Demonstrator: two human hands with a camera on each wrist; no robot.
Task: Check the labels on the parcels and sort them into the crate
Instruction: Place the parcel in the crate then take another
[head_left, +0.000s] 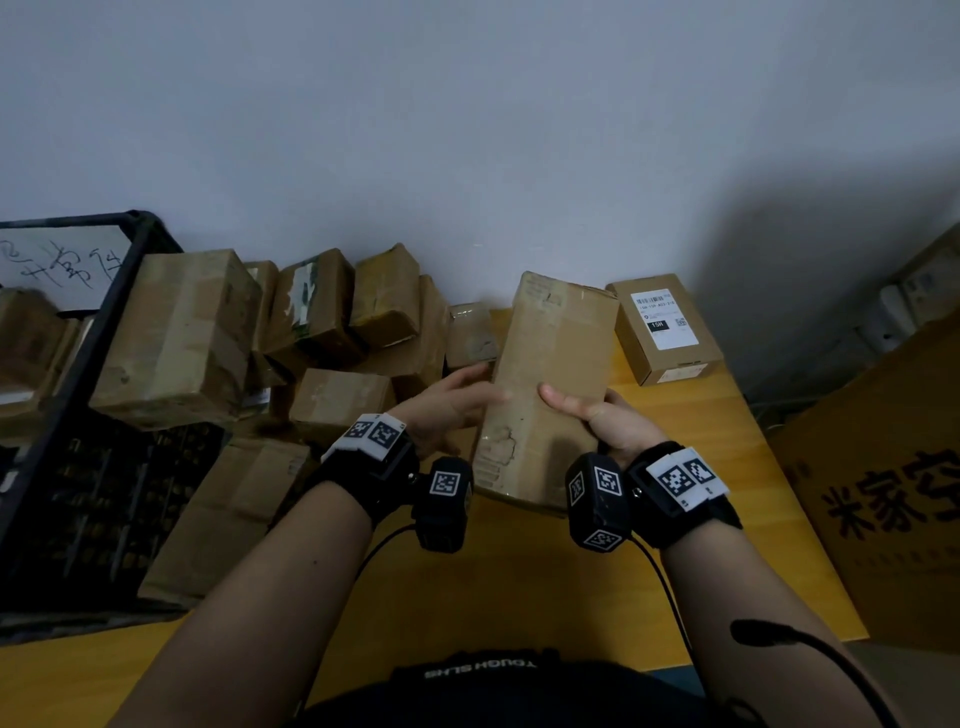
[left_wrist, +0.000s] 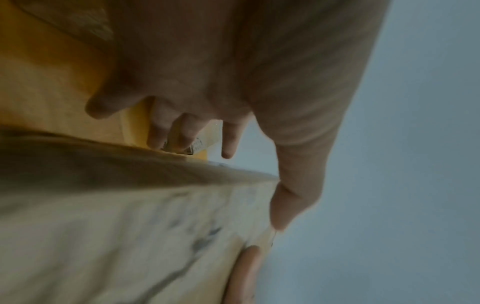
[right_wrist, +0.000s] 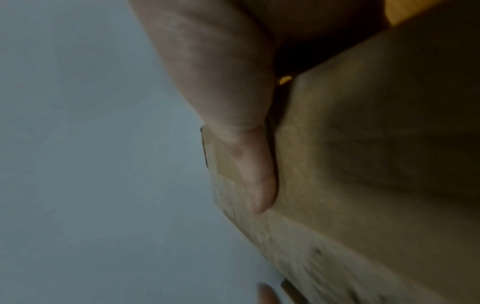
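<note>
I hold a tall brown cardboard parcel (head_left: 553, 353) tilted above the yellow table (head_left: 519, 571), with worn tape and torn patches on its near face. My left hand (head_left: 460, 400) grips its left edge: the thumb (left_wrist: 293, 197) lies on the front and the fingers (left_wrist: 182, 133) reach behind. My right hand (head_left: 602, 418) grips the right edge, thumb (right_wrist: 254, 174) pressed on the front face, fingers hidden behind. No label shows on the face toward me. The black plastic crate (head_left: 78, 415) stands at the left with parcels in it.
A pile of brown parcels (head_left: 332, 322) lies against the wall between crate and hands. A small box with a white barcode label (head_left: 662, 327) sits at the back right. A large printed carton (head_left: 883, 493) stands right of the table. A handwritten white sign (head_left: 62, 270) leans behind the crate.
</note>
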